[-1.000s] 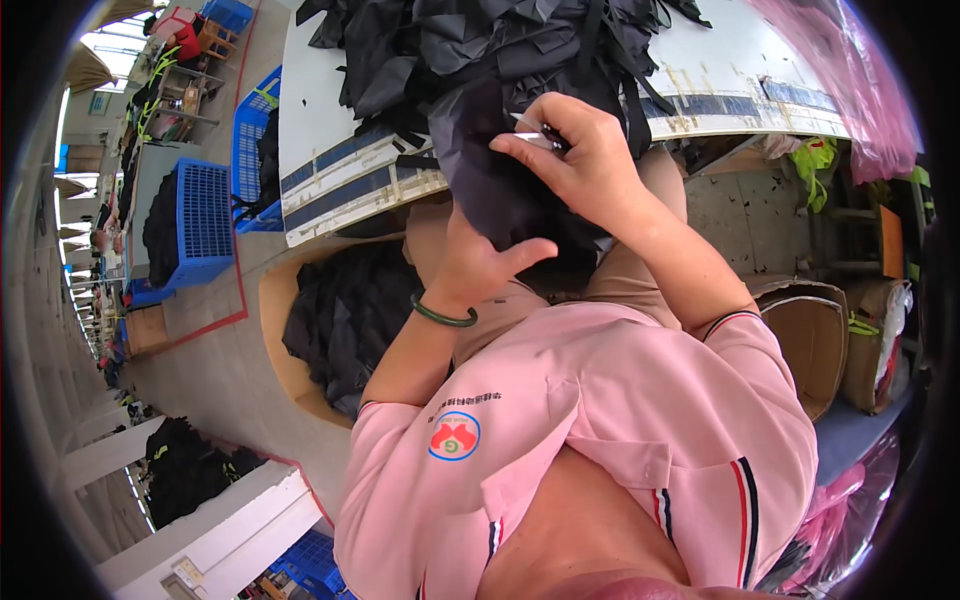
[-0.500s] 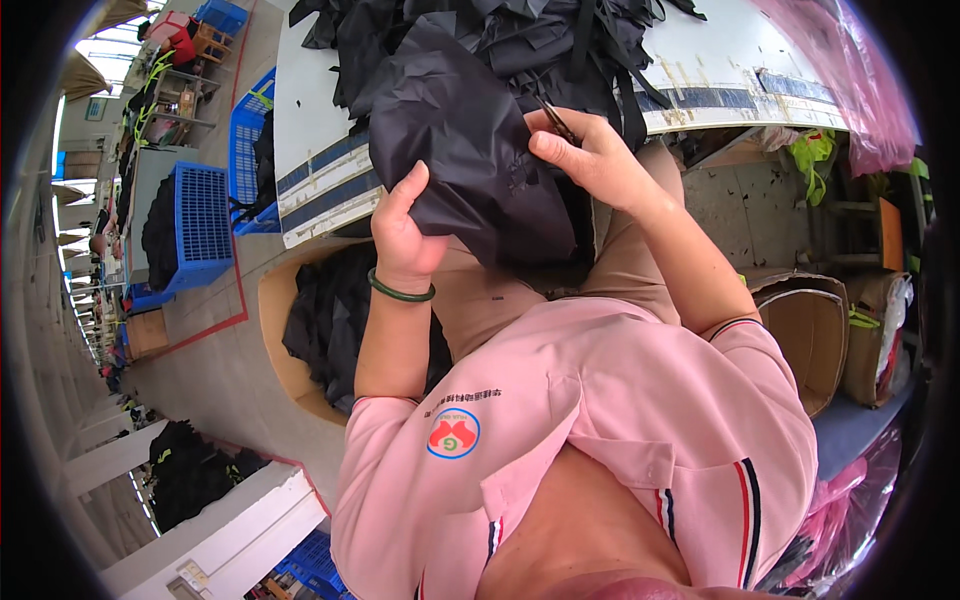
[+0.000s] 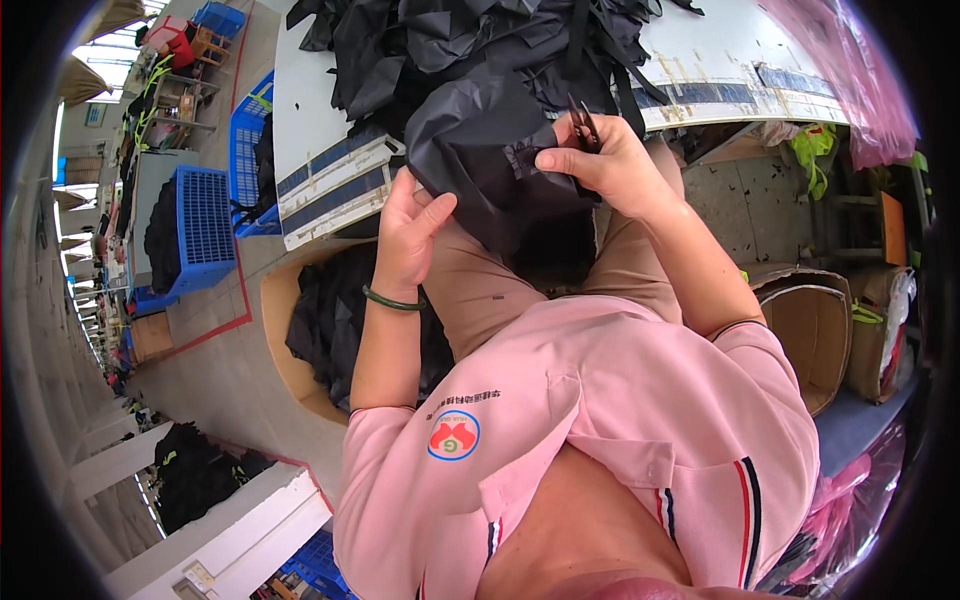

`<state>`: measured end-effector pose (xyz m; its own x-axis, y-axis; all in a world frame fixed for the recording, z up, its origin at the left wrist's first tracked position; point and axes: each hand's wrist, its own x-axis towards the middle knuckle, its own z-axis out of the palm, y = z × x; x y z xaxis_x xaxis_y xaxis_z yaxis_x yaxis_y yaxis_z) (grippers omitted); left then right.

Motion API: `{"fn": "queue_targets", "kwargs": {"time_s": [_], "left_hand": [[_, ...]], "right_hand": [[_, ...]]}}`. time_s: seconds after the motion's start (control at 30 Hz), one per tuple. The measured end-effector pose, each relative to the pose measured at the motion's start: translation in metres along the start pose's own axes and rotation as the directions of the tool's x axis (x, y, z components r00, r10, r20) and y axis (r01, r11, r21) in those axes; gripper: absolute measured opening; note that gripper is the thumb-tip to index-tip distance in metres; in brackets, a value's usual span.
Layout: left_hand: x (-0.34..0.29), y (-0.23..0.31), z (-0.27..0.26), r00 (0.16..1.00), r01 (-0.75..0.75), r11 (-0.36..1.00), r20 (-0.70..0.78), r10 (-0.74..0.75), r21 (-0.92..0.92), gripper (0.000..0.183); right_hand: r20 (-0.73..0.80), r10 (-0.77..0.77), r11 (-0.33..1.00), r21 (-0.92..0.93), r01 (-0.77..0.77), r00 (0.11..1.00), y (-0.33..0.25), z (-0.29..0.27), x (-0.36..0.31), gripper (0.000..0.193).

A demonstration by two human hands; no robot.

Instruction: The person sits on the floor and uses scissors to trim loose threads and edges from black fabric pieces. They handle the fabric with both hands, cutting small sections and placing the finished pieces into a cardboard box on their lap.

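A dark piece of thin black fabric (image 3: pixel 480 150) hangs between my two hands, over my lap at the table's front edge. My left hand (image 3: pixel 408 230), with a green bangle at its wrist, holds the near left edge; the fabric hides part of its fingers. My right hand (image 3: pixel 610 165) grips small dark thread snips (image 3: pixel 582 122), blades pointing up and away from me. Its thumb also presses on the right side of the fabric, beside a small stitched patch (image 3: pixel 522 158). The fingers beneath are hidden.
A heap of black fabric pieces and straps (image 3: pixel 480 40) covers much of the white table (image 3: pixel 330 110). A cardboard box (image 3: pixel 285 340) with black fabric stands at my left. Open cartons (image 3: pixel 815 340) stand at right. Blue plastic crates (image 3: pixel 205 230) sit farther left.
The fabric has been turned and drawn to the right, and now droops lower on its left. My left hand's thumb has come down and away from its fingers. The snips stand more upright.
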<state>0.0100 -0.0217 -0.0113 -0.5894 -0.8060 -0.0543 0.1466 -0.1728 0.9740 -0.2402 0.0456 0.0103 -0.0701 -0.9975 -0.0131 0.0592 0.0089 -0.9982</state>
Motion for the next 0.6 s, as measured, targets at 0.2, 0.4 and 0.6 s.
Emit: {"fn": "queue_targets", "kwargs": {"time_s": [0.2, 0.4, 0.6], "left_hand": [[0.004, 0.015, -0.021, 0.973, -0.082, 0.997, -0.217, 0.081, 0.008, 0.044], [0.009, 0.044, 0.02, 0.736, -0.472, 0.368, 0.129, 0.664, 0.801, 0.05], [0.015, 0.03, 0.055, 0.857, -0.472, 0.47, 0.263, 0.442, 0.746, 0.043]], "right_hand": [[-0.083, -0.103, 0.984, -0.152, 0.09, 0.991, -0.006, -0.004, -0.006, 0.024], [-0.044, -0.266, 0.929, -0.278, 0.244, 0.963, -0.008, 0.004, -0.008, 0.024], [-0.054, -0.302, 0.914, -0.299, 0.273, 0.952, -0.013, 0.016, -0.018, 0.022]]}}
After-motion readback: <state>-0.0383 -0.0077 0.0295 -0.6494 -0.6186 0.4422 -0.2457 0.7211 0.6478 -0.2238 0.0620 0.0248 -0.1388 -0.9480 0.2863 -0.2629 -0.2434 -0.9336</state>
